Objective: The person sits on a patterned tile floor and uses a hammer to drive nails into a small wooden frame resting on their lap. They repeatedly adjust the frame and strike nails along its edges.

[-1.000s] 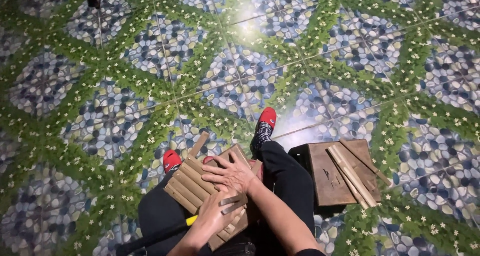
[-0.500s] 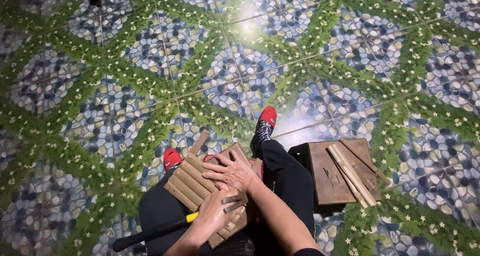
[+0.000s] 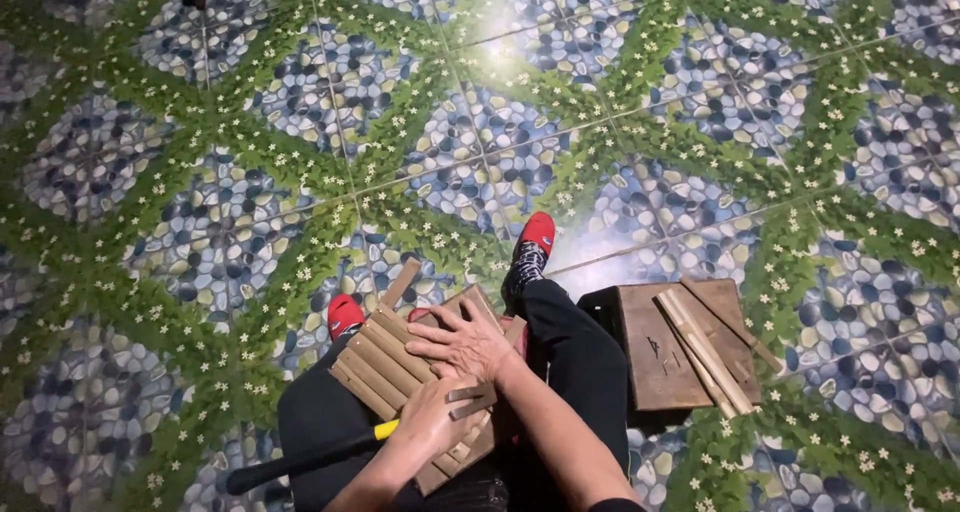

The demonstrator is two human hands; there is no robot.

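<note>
Barely anything is shifting since the earlier frames: the black-handled tool with yellow collar (image 3: 310, 458) is staying slanted across the lap, both hands are staying on the slatted wooden panel (image 3: 400, 364). Right hand (image 3: 462, 340) is lying flat, fingers spread, pressing the panel down on the knees. Left hand (image 3: 432, 422) is closing around the tool's grip near the yellow part, and small wooden slats (image 3: 470, 401) are poking out just beside its fingers; whether it is pinching them too, cannot tell. Panel is resting on the person's thighs between the red shoes (image 3: 537, 234). Low wooden stool (image 3: 668, 354) with loose sticks (image 3: 706, 350) is sitting near the right leg on the patterned tile floor (image 3: 200, 202). Work looks paused, panel steadied.
</note>
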